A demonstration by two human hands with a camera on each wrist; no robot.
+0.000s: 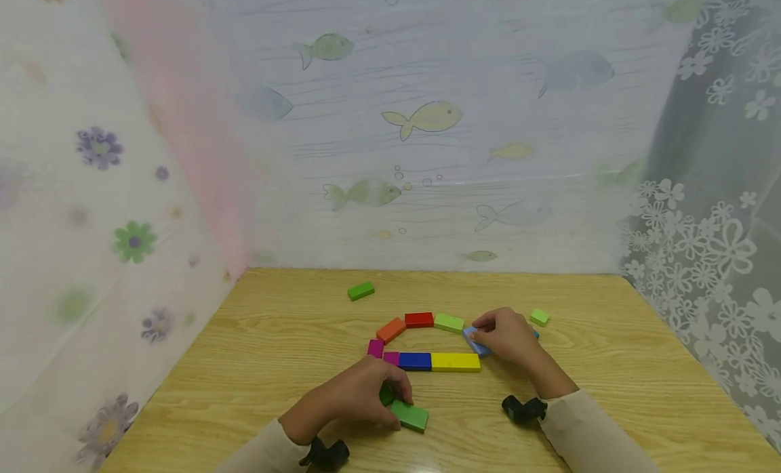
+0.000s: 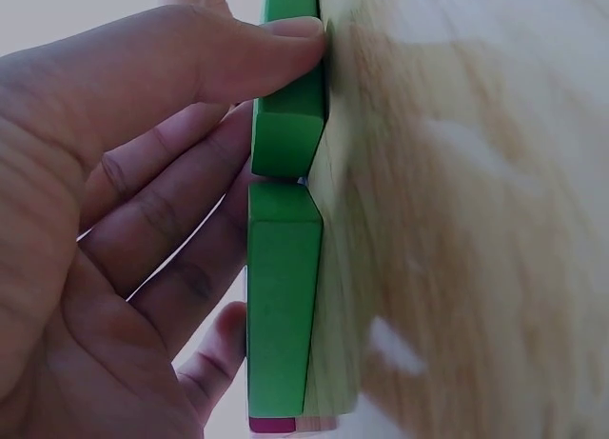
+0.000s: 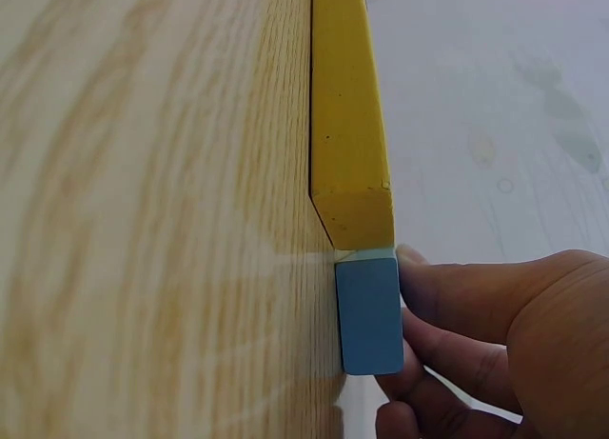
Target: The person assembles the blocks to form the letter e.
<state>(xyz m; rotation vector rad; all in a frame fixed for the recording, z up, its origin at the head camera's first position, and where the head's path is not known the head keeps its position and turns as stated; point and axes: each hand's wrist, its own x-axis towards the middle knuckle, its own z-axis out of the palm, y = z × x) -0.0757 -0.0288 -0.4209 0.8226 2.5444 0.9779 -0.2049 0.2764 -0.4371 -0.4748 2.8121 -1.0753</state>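
Observation:
My left hand (image 1: 365,393) pinches a green block (image 1: 410,416) by its near end, thumb on one side and fingers on the other. A second, darker green block (image 1: 386,394) lies under that palm, mostly hidden; in the left wrist view the two green blocks stand almost end to end. My right hand (image 1: 509,337) holds a light blue block (image 1: 476,342) between thumb and fingers. In the right wrist view, the light blue block (image 3: 371,315) sits right at the end of a yellow block (image 3: 350,96).
A ring of blocks lies on the wooden table (image 1: 274,364): magenta (image 1: 375,348), orange (image 1: 391,330), red (image 1: 419,320), light green (image 1: 449,322), yellow (image 1: 455,362) and dark blue (image 1: 415,362). A loose green block (image 1: 361,291) lies behind, a lime block (image 1: 539,316) at right.

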